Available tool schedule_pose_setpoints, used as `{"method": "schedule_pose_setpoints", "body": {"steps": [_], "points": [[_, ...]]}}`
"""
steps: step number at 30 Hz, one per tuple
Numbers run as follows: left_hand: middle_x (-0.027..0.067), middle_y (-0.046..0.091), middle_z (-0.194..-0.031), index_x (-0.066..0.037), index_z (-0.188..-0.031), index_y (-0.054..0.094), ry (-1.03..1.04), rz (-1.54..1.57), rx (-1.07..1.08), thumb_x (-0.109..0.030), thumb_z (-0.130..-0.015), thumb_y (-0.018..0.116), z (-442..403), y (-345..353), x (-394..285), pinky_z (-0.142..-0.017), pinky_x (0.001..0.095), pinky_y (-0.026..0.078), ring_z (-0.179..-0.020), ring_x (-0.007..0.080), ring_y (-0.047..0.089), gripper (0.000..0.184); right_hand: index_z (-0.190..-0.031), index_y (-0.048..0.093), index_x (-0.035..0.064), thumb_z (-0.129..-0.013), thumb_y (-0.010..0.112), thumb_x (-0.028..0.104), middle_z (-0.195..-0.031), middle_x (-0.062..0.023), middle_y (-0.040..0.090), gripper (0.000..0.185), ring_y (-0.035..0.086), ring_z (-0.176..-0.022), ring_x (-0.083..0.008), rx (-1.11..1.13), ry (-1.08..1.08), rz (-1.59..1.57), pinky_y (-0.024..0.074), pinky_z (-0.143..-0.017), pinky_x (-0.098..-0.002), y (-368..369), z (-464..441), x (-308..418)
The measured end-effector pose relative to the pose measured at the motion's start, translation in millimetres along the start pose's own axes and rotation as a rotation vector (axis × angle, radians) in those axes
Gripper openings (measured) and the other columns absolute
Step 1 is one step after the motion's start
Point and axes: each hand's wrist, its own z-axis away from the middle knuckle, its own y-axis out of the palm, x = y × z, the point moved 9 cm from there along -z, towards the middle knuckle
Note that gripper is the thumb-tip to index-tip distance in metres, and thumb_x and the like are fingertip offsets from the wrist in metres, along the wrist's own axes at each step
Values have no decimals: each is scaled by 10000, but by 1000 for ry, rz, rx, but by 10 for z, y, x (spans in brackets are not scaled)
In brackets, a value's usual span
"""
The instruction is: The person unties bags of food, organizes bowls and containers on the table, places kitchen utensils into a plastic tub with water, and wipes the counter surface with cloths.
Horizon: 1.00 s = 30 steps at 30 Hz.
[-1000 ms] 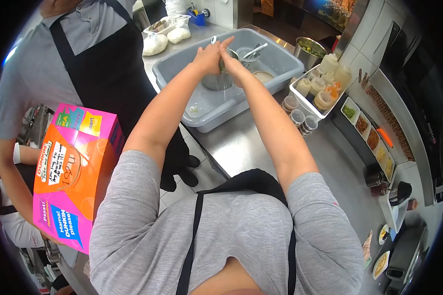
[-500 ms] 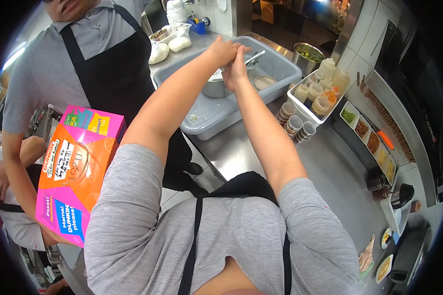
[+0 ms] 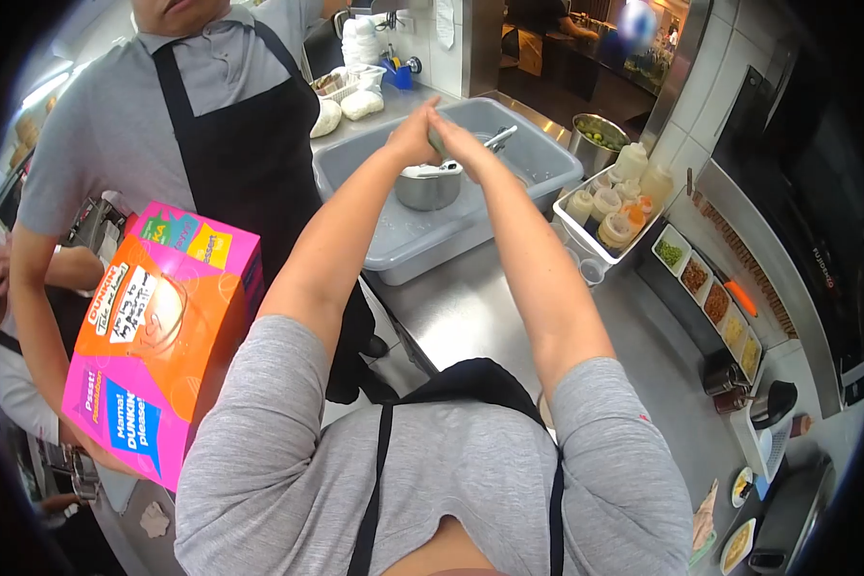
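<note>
Head view: the left hand (image 3: 411, 139) and right hand (image 3: 461, 147) meet over a metal pot (image 3: 429, 192); whether they grip the greenish patch (image 3: 437, 144) glimpsed between them, I cannot tell. The pot sits inside a grey plastic tub (image 3: 403, 267) on the stainless-steel counter (image 3: 475, 302), near a tiled wall (image 3: 722, 58) and a co-worker (image 3: 250, 154) holding a Dunkin' box (image 3: 158, 326).

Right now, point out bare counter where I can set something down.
Steel counter shows bare between the grey tub and your apron, and between your right arm and the black topping rack. Crowded around the bottle bin and clear cups.
</note>
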Motion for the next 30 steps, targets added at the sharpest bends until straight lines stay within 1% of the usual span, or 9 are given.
{"method": "schedule_pose_setpoints", "body": {"steps": [2, 5, 8, 9, 12, 15, 17, 24, 30], "points": [[181, 434, -1289, -27, -1383, 189, -30, 18, -125, -113, -450, 832, 151, -63, -77, -1008, 369, 349, -1199, 279, 430, 1137, -1381, 338, 111, -809, 421, 676, -1420, -125, 320, 809, 309, -1298, -293, 59, -165, 64, 189, -1055, -451, -101, 163, 256], [220, 428, -1289, -105, -1410, 116, -189, 353, -145, -122, -459, 852, 353, -63, -133, -975, 368, 382, -1177, 308, 449, 1203, -1320, 431, 111, -865, 446, 561, -1306, -86, 459, 639, 405, -1228, -206, -87, -394, 13, 285, -1003, -418, -467, 584, 463], [219, 434, -1279, -109, -1412, 82, -191, 548, -251, -122, -482, 850, 487, -54, -255, -976, 385, 378, -1171, 305, 452, 1207, -1275, 465, 53, -932, 473, 295, -1237, -39, 511, 420, 460, -1152, -148, -119, -532, 45, 335, -964, -292, -883, 1313, 244], [219, 442, -1265, -114, -1412, 64, -163, 533, -269, -116, -497, 846, 566, -44, -379, -972, 387, 382, -1165, 309, 455, 1204, -1241, 494, 23, -901, 525, 303, -1242, -101, 523, 442, 466, -1159, -182, -114, -541, 156, 347, -970, -281, -943, 1730, 201], [220, 437, -1250, -128, -1413, 24, -77, 764, -207, -102, -543, 830, 1020, 220, -1046, -965, 384, 389, -1166, 316, 446, 1186, -1255, 478, 25, -855, 587, 322, -1248, -124, 524, 510, 478, -1169, -216, 111, -128, 409, 363, -977, -326, -1101, 2667, -759], [228, 395, -1268, -135, -1413, 8, -129, 927, -76, -111, -565, 823, 1498, 1018, -1426, -968, 378, 385, -1187, 296, 422, 1176, -1350, 379, 119, -669, 721, 492, -1414, -159, 315, 848, 323, -1279, -370, 233, 174, 783, 278, -1054, -408, -1104, 3460, -1795], [235, 383, -1274, -127, -1413, 7, -178, 956, -20, -123, -570, 821, 1808, 1460, -1587, -974, 378, 379, -1201, 291, 408, 1171, -1370, 352, 232, -575, 762, 524, -1455, -178, 199, 941, 221, -1322, -391, 268, 322, 768, 228, -1067, -483, -941, 3798, -2157], [212, 357, -1291, -60, -1408, 68, -289, 525, -163, -193, -558, 826, 2487, 2259, -1661, -1005, 393, 347, -1193, 315, 405, 1146, -1309, 439, 278, -629, 755, 411, -1428, -205, 229, 761, 228, -1321, -377, 130, 111, 997, 238, -1019, -577, -767, 4276, -2186], [251, 232, -1384, -63, -1414, 52, -231, 391, 168, -215, -542, 826, 2610, 2801, -1739, -1056, 391, 280, -1268, 372, 302, 1176, -1272, 478, 233, -617, 769, 371, -1434, -190, 217, 730, 249, -1312, -353, -47, 270, 953, 218, -1025, -587, -1237, 4678, -2293]]}}
